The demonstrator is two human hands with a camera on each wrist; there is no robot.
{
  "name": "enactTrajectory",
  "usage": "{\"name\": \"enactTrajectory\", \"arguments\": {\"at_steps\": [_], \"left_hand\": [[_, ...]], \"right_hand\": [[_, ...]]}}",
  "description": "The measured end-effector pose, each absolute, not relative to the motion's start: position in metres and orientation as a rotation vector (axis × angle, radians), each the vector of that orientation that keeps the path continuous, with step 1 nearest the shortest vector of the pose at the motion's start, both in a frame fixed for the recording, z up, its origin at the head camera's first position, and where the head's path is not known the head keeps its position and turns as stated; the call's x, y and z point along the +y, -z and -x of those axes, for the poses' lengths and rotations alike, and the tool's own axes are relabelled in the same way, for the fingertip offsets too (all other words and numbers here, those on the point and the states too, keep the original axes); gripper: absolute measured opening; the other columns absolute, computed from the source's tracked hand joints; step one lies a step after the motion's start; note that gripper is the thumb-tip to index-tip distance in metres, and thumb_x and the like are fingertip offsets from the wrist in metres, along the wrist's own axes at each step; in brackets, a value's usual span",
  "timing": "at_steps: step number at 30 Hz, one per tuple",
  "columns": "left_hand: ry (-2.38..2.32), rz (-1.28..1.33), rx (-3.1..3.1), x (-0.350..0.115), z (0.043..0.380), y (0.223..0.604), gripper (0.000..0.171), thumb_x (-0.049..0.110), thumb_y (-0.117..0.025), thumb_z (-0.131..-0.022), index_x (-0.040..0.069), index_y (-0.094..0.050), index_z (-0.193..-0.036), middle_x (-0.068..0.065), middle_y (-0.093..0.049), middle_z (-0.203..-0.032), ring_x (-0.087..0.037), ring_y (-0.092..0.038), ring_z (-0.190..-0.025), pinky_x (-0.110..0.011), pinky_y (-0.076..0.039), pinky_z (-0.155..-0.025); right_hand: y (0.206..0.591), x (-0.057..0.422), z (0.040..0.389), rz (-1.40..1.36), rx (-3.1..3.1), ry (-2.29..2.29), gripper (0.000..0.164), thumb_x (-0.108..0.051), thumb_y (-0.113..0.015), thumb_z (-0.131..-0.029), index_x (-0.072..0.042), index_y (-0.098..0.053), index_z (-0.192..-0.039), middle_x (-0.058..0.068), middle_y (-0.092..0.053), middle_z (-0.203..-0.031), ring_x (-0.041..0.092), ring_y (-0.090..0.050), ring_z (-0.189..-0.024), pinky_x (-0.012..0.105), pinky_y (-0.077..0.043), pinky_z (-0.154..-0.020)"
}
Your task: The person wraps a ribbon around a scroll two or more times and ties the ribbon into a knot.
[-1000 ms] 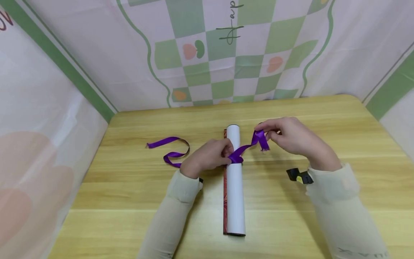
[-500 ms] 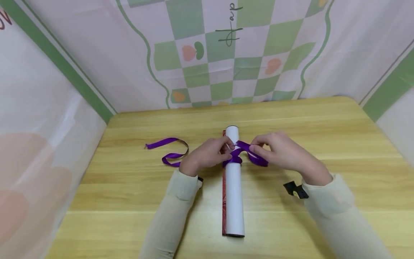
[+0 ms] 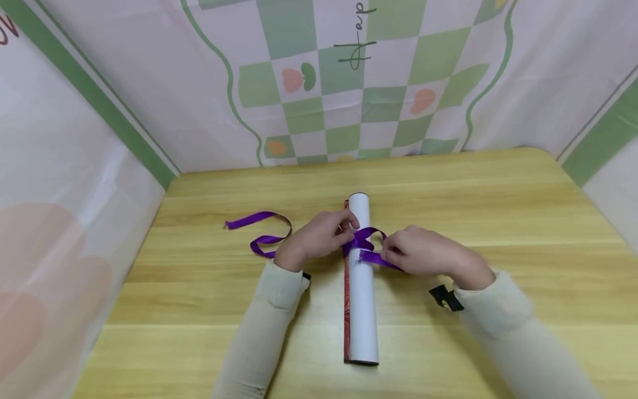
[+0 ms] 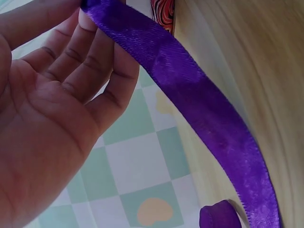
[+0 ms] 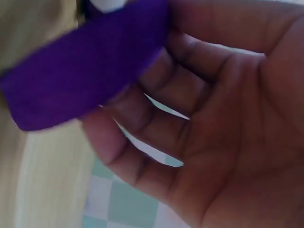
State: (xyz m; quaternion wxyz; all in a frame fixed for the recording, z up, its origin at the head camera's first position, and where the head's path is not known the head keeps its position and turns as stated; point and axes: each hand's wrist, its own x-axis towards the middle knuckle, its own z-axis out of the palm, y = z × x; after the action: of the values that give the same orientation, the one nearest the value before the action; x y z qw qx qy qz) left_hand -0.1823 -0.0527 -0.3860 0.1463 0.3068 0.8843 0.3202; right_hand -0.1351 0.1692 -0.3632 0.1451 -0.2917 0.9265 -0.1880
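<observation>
A white roll (image 3: 364, 310) with a red patterned strip (image 3: 346, 332) along its left side lies lengthwise on the table. Purple ribbon (image 3: 360, 240) passes round the roll near its upper part. My left hand (image 3: 319, 238) pinches the ribbon at the roll's left side; in the left wrist view the ribbon (image 4: 190, 90) runs from the fingertips down to the table. On the other side, my right hand (image 3: 423, 252) pinches the ribbon's other part between thumb and fingers. Its frayed end lies across the roll, and a loop arches above it. In the right wrist view the ribbon (image 5: 90, 66) crosses the fingers.
The ribbon's long loose tail (image 3: 259, 239) curls on the wooden table (image 3: 199, 310) to the left. Printed cloth (image 3: 344, 111) with green checks hangs behind the table's far edge, and more cloth stands at both sides.
My right hand has come leftward and down toward the roll, bringing the ribbon end from out at the right to across the roll and forming a loop. My left hand has stayed nearly still.
</observation>
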Motion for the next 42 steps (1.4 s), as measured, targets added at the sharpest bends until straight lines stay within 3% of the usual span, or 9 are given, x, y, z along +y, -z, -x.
{"name": "enactTrajectory", "arguments": {"at_steps": [19, 31, 42], "left_hand": [[-0.96, -0.892, 2.542, -0.053, 0.183, 0.386, 0.017, 0.02, -0.049, -0.098, 0.013, -0.058, -0.112, 0.002, -0.062, -0.091, -0.011, -0.054, -0.074, -0.022, -0.046, -0.066], [-0.961, -0.905, 2.568, -0.052, 0.183, 0.386, 0.018, 0.02, -0.05, -0.098, 0.012, -0.058, -0.112, 0.002, -0.063, -0.09, -0.011, -0.054, -0.073, -0.022, -0.046, -0.066], [-0.968, -0.851, 2.558, -0.053, 0.181, 0.383, 0.018, 0.019, -0.05, -0.098, 0.012, -0.058, -0.113, 0.001, -0.063, -0.094, -0.012, -0.055, -0.077, -0.023, -0.047, -0.068]], "right_hand": [[0.367, 0.15, 0.129, 0.661, 2.708, 0.564, 0.034, -0.023, -0.054, -0.086, -0.019, -0.049, -0.053, -0.008, -0.044, -0.047, 0.008, -0.04, -0.04, 0.025, -0.031, -0.041], [0.374, 0.141, 0.129, 0.455, 2.628, 0.694, 0.038, -0.028, -0.05, -0.089, -0.014, -0.056, -0.055, -0.005, -0.05, -0.047, 0.009, -0.043, -0.04, 0.022, -0.03, -0.039], [0.378, 0.137, 0.132, 0.381, 2.66, 0.774, 0.038, -0.028, -0.05, -0.09, -0.014, -0.052, -0.055, -0.004, -0.048, -0.047, 0.009, -0.043, -0.04, 0.022, -0.03, -0.039]]}}
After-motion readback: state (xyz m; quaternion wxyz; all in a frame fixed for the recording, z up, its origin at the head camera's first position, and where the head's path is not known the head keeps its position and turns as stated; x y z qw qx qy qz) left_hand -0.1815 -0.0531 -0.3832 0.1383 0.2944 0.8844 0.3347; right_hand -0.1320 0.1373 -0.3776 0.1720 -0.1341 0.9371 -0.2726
